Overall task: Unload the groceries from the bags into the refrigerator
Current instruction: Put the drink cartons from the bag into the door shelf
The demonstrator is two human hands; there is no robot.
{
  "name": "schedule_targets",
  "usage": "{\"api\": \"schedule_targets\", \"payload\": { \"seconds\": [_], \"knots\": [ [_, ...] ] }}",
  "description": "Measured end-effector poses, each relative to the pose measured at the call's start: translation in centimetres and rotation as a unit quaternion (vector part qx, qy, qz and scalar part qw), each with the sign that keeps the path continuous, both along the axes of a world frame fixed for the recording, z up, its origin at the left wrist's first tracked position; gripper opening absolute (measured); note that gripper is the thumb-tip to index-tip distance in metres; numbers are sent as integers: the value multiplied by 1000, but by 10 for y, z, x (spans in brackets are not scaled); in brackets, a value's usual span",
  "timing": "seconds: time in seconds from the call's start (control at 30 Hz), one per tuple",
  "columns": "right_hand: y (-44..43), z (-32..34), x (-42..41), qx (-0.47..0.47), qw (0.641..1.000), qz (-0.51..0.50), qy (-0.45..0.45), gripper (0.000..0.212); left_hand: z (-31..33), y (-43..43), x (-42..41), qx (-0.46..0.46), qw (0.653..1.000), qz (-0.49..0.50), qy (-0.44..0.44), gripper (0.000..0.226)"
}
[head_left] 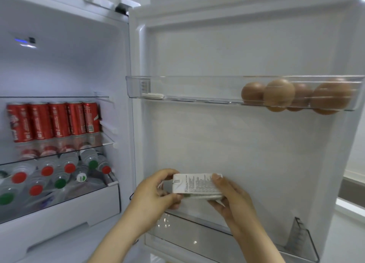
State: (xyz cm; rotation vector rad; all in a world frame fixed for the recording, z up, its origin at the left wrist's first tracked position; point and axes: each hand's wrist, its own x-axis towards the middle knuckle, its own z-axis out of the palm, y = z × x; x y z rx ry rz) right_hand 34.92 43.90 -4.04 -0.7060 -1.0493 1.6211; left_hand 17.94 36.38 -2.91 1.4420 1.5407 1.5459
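The refrigerator stands open, its door [227,51] swung to the right. Both my hands hold a small white printed packet [197,185] in front of the door's inner wall, just above the lower clear door bin [217,241]. My left hand [156,191] grips the packet's left end, thumb underneath. My right hand [231,197] holds its right end, thumb on top. The packet lies roughly level, printed side towards me.
Several brown eggs [296,95] sit at the right of the upper door bin [177,89]. Inside, red cans [53,120] line a glass shelf, with capped water bottles [49,176] lying in the drawer below. A counter edge [351,185] shows far right.
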Motion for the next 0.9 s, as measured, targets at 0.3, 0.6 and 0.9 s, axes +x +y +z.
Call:
{"api": "schedule_targets", "payload": {
  "seconds": [0.3,0.6,0.9],
  "knots": [
    [5,-16,-5,29,995,56,-72,56,7,-2,-16,-61,968,-44,-237,31],
    [1,-16,-9,68,987,63,-132,85,5,12,-11,-35,982,149,-106,40],
    [1,-17,-9,34,991,27,-130,45,-4,14,4,45,963,227,141,15]
  ]
}}
